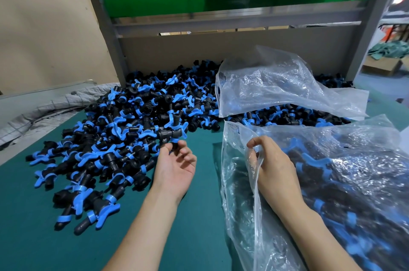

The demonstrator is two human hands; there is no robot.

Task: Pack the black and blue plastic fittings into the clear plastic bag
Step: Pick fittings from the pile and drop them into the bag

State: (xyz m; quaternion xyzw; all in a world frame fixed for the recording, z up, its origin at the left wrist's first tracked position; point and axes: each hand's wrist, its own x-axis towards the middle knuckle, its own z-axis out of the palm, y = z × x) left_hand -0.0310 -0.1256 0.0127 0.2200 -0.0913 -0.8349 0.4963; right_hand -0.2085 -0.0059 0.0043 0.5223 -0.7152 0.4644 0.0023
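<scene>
A big heap of black and blue plastic fittings [115, 138] covers the green table [39, 244] from the left to the back. My left hand [174, 166], palm up, pinches one fitting [169, 134] at the heap's near edge. My right hand [272, 166] grips the open rim of a clear plastic bag [332, 193] that lies at the right and holds several fittings.
A second clear bag [276, 84] lies on the heap at the back right. A grey quilted cloth [44, 111] is bunched at the left edge. A grey metal frame [221, 22] with a green panel and brown boards walls off the back.
</scene>
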